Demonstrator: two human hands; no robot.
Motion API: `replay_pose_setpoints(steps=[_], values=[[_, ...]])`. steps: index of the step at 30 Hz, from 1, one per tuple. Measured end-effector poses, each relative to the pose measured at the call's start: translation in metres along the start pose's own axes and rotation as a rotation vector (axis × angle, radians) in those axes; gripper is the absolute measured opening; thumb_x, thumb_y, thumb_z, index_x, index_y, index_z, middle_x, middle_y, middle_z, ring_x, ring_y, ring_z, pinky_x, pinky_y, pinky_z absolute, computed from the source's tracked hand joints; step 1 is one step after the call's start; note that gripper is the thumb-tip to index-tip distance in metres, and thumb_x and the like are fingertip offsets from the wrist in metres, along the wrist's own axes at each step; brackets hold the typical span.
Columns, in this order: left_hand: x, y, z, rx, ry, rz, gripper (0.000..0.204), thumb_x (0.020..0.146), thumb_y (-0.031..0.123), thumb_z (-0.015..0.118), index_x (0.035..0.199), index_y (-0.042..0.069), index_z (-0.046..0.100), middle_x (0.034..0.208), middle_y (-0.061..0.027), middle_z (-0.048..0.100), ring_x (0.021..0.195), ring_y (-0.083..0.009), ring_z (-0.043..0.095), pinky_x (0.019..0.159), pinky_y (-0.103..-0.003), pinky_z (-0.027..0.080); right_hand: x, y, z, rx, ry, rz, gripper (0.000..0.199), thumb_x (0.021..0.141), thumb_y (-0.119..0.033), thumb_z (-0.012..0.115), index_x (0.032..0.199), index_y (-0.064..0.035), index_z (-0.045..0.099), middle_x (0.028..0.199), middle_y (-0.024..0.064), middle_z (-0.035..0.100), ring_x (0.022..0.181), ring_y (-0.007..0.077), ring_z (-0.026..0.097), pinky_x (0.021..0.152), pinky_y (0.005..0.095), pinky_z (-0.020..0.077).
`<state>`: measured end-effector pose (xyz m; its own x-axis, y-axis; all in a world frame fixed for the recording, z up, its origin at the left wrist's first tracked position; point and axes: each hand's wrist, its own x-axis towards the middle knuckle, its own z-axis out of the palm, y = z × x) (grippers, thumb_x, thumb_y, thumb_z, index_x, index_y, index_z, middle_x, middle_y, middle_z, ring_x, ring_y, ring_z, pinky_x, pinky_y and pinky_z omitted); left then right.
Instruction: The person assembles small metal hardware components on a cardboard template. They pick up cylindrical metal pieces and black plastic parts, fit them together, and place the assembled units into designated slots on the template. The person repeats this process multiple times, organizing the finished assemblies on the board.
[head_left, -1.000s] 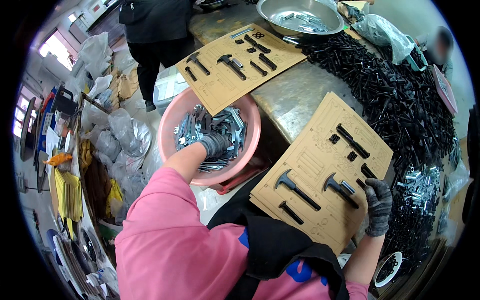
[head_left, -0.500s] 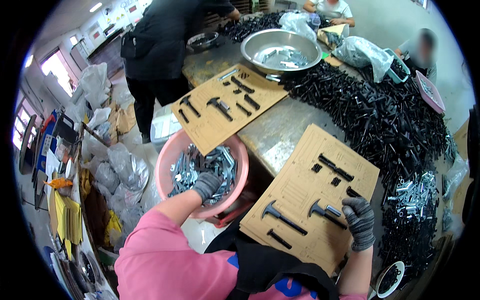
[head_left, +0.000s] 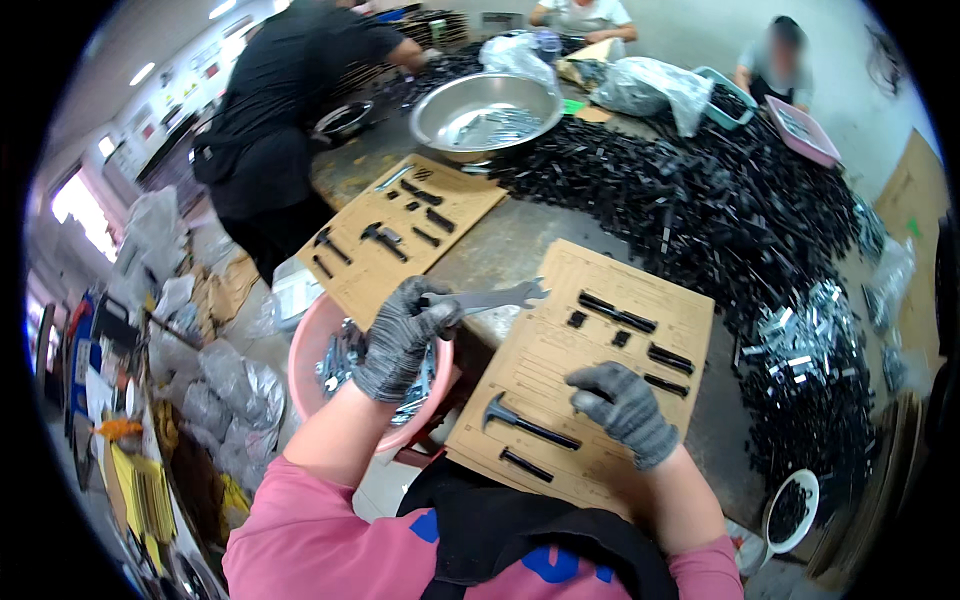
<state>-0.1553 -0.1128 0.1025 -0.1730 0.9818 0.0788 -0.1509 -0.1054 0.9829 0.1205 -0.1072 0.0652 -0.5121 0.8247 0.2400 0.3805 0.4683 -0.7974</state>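
My left hand [head_left: 402,335], in a grey knit glove, grips a silver open-end wrench [head_left: 500,298] by one end. It is raised above the pink tub [head_left: 300,370], which holds many metal wrenches. Also gloved, my right hand [head_left: 625,412] hovers over the near cardboard sheet [head_left: 600,265] with its fingers curled; whatever they may hold is hidden. A hammer-shaped tool [head_left: 530,422] with a black handle and a short black rod [head_left: 526,464] lie left of that hand. Black bars [head_left: 617,311] and small black blocks lie farther up the sheet.
A second cardboard sheet [head_left: 460,215] with similar parts lies to the left. Behind it stands a steel basin [head_left: 430,120] of metal pieces. A big heap of black parts [head_left: 640,190] covers the right side. A white bowl [head_left: 812,500] sits near right; co-workers are around the table.
My left hand has come up out of the pink tub with a wrench. My right hand has moved left across the near sheet, and another black bar now shows there. The whole view has shifted.
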Motion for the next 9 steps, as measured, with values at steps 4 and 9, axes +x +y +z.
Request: replay_pose_setpoints(steps=[4, 9], values=[[-0.002, -0.020, 0.071, -0.305, -0.161, -0.199, 0.022, 0.077, 0.012, 0.064, 0.094, 0.003, 0.053, 0.075, -0.0062, 0.057, 0.067, -0.0153, 0.055, 0.058, -0.024, 0.046, -0.001, 0.001, 0.003, 0.418, 0.160, 0.093, 0.046, 0.077, -0.013, 0.064, 0.118, -0.0056, 0.047, 0.079, 0.0069, 0.057, 0.073, 0.0151, 0.056, 0.067, 0.0274, 0.0479], [-0.022, -0.049, 0.113, -0.360, -0.309, -0.388, 0.026, 0.077, 0.014, 0.065, 0.099, 0.006, 0.052, 0.073, -0.0074, 0.057, 0.063, -0.0165, 0.056, 0.055, -0.025, 0.047, -0.012, -0.003, -0.023, 0.748, 0.222, 0.348, 0.041, 0.085, -0.015, 0.054, 0.123, -0.0058, 0.043, 0.089, 0.0050, 0.056, 0.075, 0.0099, 0.054, 0.066, 0.0219, 0.0473]])
